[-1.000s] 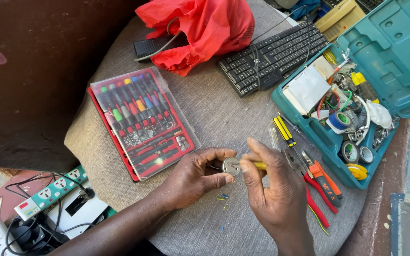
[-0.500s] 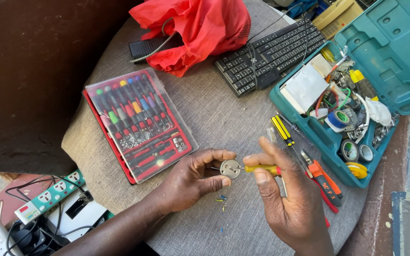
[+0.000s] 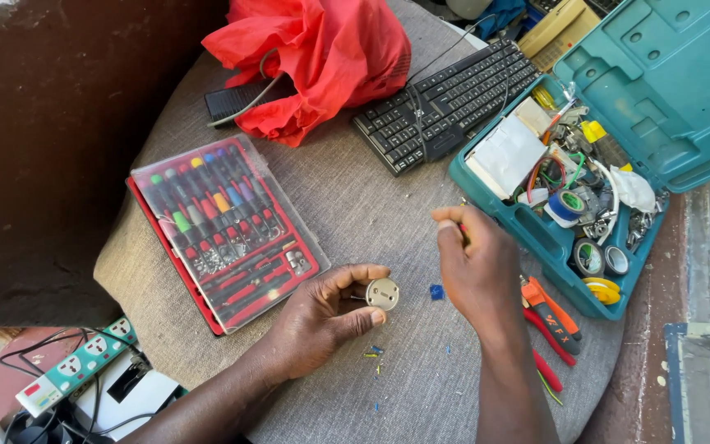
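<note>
- Since half a second before: right hand (image 3: pixel 480 265) lifted up and away from the small round metal part (image 3: pixel 382 293), no longer meeting the left hand (image 3: pixel 326 316) over it; hands now apart, with bare cloth between them.
- Left hand: palm up on the grey cloth-covered table (image 3: pixel 355 205), thumb and forefinger pinched on the round part, held just above the cloth near the table's middle.
- Right hand: fingertips pinched together, raised near the edge of the teal toolbox (image 3: pixel 536 230); possibly a thin tool held in them, mostly hidden by the fingers, so could not tell for certain.
- Just right of the round part: a tiny blue scrap (image 3: pixel 436 292) on the cloth; below it, small blue and yellow wire offcuts (image 3: pixel 371 352).
- Partly hidden under the right wrist: orange-handled pliers (image 3: pixel 552 311) and a red-handled tool beside them.
- Left of the hands: red screwdriver set (image 3: pixel 228 230) under a clear lid, lying flat, near the left hand but apart from it.
- Beyond: black keyboard (image 3: pixel 445 103) leaning against the toolbox, with a red plastic bag (image 3: pixel 322 57) bunched just beside it.
- Inside the open toolbox: tape rolls, wires and a white box, all crowded together.
- Lower left, off the table: green and white power strip (image 3: pixel 76 366) with black cables.
</note>
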